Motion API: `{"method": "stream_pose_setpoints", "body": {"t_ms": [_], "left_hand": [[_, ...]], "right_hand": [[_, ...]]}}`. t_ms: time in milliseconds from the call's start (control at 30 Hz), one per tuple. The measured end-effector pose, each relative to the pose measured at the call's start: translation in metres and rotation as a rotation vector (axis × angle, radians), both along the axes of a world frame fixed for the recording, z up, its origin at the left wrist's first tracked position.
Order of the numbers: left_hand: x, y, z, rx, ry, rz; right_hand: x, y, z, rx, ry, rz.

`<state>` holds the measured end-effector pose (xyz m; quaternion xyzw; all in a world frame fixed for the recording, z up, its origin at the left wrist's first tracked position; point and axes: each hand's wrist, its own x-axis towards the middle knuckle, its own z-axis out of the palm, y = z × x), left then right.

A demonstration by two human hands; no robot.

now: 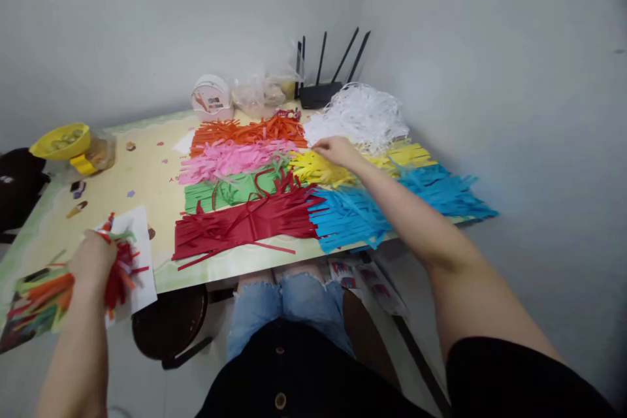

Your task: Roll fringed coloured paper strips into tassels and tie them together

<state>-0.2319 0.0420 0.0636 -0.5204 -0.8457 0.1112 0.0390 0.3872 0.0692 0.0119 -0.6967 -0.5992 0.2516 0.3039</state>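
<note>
My left hand is closed round a bundle of paper strips in red, orange and green, held over the table's front left edge. My right hand reaches across to the yellow strips, its fingers pinched together at the edge of that pile beside the white shredded paper. Rows of cut strips lie between my hands: orange, pink, green, red and blue.
A white sheet lies by my left hand. A yellow bowl stands at the far left, a round white tub, a plastic bag and a black router at the back. A dark stool sits under the table.
</note>
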Motion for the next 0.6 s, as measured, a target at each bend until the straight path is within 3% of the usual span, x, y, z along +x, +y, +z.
{"method": "stream_pose_setpoints", "body": {"t_ms": [100,267,433,600], "left_hand": [[0.017,-0.005,-0.029,0.017,-0.039,-0.021],[0.022,-0.010,-0.049,0.103,0.065,-0.135],[0.024,-0.012,-0.060,0.185,0.311,-0.302],[0.014,-0.008,-0.056,0.092,0.263,-0.251]], "right_hand": [[0.062,0.023,0.005,0.027,-0.200,-0.204],[0.134,0.053,0.012,0.011,-0.384,-0.392],[0.152,0.088,-0.006,-0.262,-0.372,-0.491],[0.149,0.099,-0.042,-0.222,-0.333,-0.486]]}}
